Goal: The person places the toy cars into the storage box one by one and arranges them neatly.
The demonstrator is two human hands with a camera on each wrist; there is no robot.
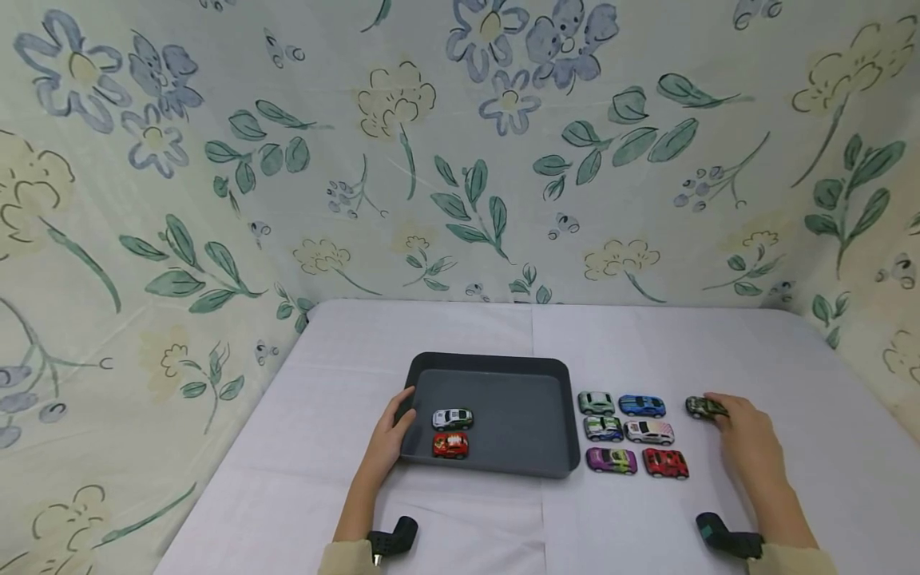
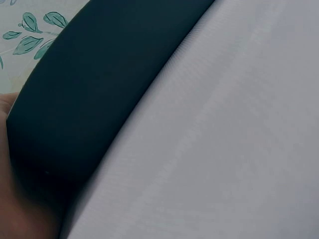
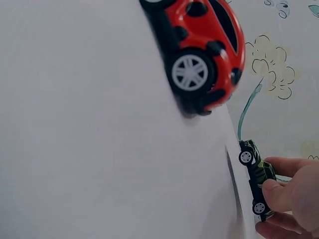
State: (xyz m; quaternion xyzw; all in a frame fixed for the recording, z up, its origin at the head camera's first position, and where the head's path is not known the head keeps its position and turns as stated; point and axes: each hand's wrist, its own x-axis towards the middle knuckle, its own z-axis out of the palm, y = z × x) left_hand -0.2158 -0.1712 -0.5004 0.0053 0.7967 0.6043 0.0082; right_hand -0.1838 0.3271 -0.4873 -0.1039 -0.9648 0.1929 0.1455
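Note:
My left hand (image 1: 386, 435) grips the left side of a dark grey rectangular tray (image 1: 521, 415), thumb over the rim and fingers along the outside. The tray's dark outer wall (image 2: 94, 84) fills much of the left wrist view. On its floor sit a white-and-green toy car (image 1: 453, 419) and a red toy car (image 1: 450, 446). Out to the right, my right hand (image 1: 751, 439) pinches a dark green camouflage toy car (image 1: 706, 408) between thumb and fingers. In the right wrist view this camouflage car (image 3: 258, 179) shows its wheels side-on, close to the tabletop.
Between tray and right hand several toy cars stand in two columns, among them a blue one (image 1: 642, 406), a purple one (image 1: 611, 461) and a red black-spotted one (image 1: 665, 463). A white cloth (image 1: 467, 527) covers the table; floral fabric (image 1: 323, 200) hangs behind.

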